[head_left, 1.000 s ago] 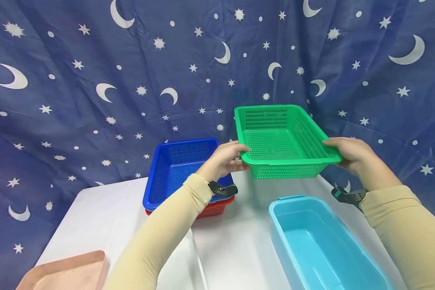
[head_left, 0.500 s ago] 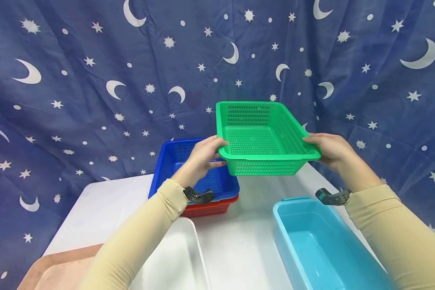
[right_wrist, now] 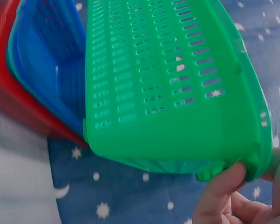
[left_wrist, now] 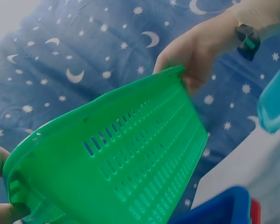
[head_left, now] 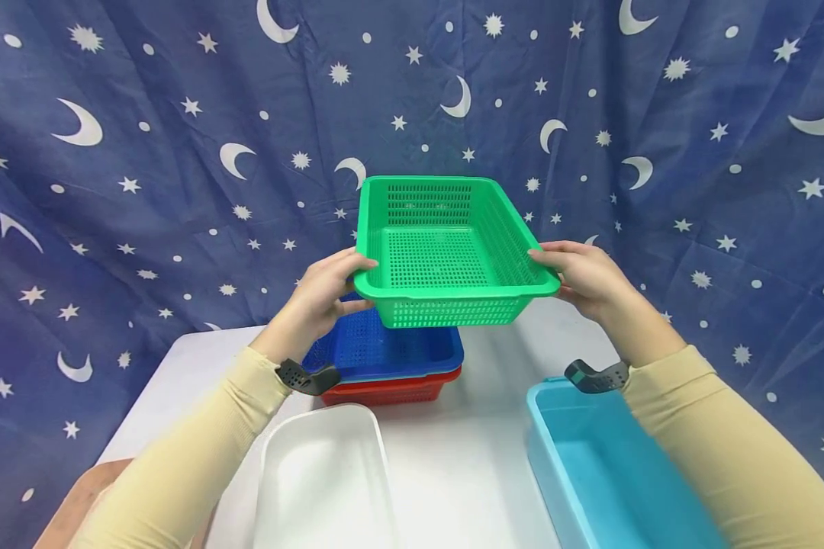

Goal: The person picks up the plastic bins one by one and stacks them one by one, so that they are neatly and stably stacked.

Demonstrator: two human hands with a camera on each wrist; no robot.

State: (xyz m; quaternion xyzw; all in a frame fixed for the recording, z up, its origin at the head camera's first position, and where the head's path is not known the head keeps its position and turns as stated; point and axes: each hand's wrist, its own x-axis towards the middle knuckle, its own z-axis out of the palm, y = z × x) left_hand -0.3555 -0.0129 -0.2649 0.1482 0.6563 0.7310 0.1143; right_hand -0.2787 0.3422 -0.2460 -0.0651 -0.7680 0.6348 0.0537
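Both hands hold a green perforated basket [head_left: 439, 255] in the air, its open side up. My left hand [head_left: 319, 293] grips the near left corner, thumb over the rim and fingers below. At the near right corner, my right hand [head_left: 584, 274] pinches the rim the same way. Below and behind the basket stands a blue basket [head_left: 384, 358], nested on a red basket [head_left: 391, 391]; a thin light blue rim shows between them. In the right wrist view the green basket [right_wrist: 158, 93] hangs apart from or just against the blue one [right_wrist: 56, 60]; I cannot tell which.
A white tray [head_left: 326, 480] lies at the table's near middle. To the right stands a deep light blue tub [head_left: 556, 457], partly behind the right forearm. A pinkish-brown tray [head_left: 85, 496] is mostly covered by the left sleeve. A blue star-patterned curtain [head_left: 412, 91] hangs behind the table.
Both hands have carried the green basket leftward, from above the table's right side to over the blue and red stack. The head view has also shifted slightly.
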